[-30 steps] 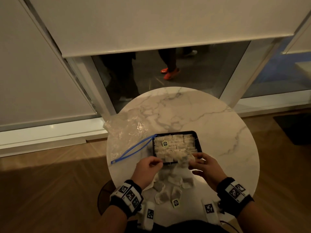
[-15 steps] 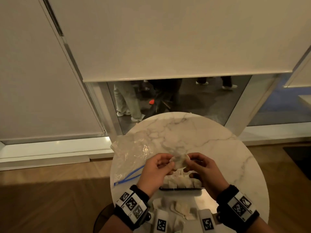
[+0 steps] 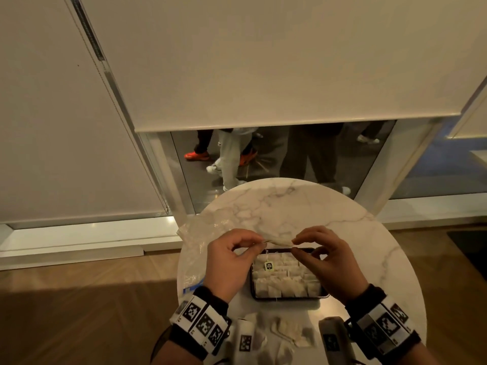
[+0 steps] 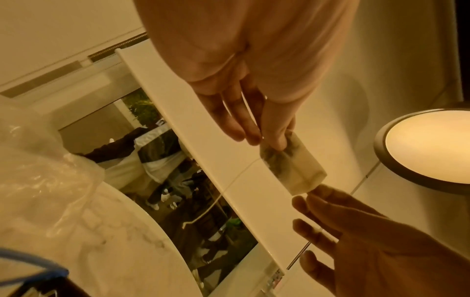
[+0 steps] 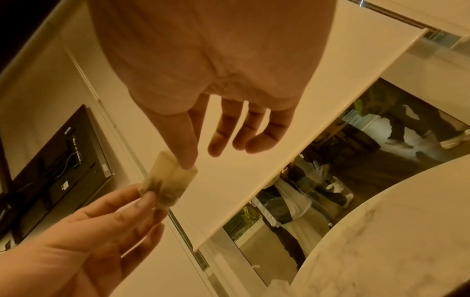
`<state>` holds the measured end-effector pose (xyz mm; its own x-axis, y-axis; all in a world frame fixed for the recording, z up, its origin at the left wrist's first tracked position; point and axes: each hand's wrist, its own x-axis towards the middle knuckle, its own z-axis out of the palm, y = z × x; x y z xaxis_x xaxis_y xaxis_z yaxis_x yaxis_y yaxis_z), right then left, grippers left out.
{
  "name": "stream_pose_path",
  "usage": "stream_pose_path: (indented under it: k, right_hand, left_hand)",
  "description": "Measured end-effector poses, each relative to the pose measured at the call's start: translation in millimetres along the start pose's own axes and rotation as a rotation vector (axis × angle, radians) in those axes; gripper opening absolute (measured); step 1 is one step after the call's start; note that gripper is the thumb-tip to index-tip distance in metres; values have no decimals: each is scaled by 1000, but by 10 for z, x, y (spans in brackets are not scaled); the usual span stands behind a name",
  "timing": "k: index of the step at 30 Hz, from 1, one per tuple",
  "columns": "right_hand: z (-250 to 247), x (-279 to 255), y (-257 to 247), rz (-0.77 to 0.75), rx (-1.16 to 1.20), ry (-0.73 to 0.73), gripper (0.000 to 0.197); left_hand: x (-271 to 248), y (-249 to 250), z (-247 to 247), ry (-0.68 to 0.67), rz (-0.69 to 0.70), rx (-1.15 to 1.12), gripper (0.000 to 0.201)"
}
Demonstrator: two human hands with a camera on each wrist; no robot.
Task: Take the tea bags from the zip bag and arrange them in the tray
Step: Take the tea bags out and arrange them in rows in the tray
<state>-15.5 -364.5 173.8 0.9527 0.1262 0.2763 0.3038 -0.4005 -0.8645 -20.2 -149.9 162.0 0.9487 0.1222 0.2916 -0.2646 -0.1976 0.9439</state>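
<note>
Both hands (image 3: 284, 259) pinch tea bag (image 3: 279, 241) ends.

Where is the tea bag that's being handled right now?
In the head view the tea bag is held in the air between the left hand and right hand, each pinching one end, just above the tray's far edge.

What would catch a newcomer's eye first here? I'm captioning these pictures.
First, the tea bag stretched in the air between the left hand and right hand, each pinching one end above the tray. Next, the tray itself, packed with rows of tea bags, on the round marble table.
</note>
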Motion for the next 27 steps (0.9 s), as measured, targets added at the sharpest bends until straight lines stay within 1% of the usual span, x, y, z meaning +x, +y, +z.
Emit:
stream_pose_path:
  k: [2, 4, 6, 8, 11, 13, 16, 20, 22, 25, 26, 27]
  right_hand:
    - [12, -9, -10, 5, -9, -32, 22]
    - [69, -14, -27, -37, -62, -75, 26]
    - [187, -7, -42, -103, -154, -88, 28]
    - [303, 18, -47, -128, -199, -41, 20]
    - [375, 59, -54, -105, -210, 25, 13]
    - [380, 75, -62, -72, -179, 23, 11]
    - [387, 83, -114, -65, -160, -25, 7]
    - [356, 138, -168, -81, -218, -150, 5]
    - [322, 205, -134, -19, -279, -151, 7]
    - [273, 279, -60, 82, -391, -27, 8]
    - [268, 282, -45, 104, -358, -43, 8]
    - [272, 275, -46, 129, -268, -95, 8]
  left_hand:
    - [20, -5, -26, -46, 39, 67, 22]
    - [36, 18, -38, -113, 68, 117, 20]
    - [42, 68, -28, -175, 45, 128, 21]
    - [35, 117, -2, -211, -11, 95, 26]
    - [27, 106, 18, -183, -52, 64, 29]
    - [34, 58, -5, -149, -66, 102, 25]
    - [50, 13, -45, -173, -41, 180, 15]
    - [59, -12, -65, -212, -9, 228, 14]
    - [57, -50, -59, -185, -6, 248, 13]
    - [59, -113, -57, -140, -52, 232, 17]
    - [61, -126, -59, -139, -71, 224, 17]
    - [64, -134, -62, -141, -87, 222, 16]
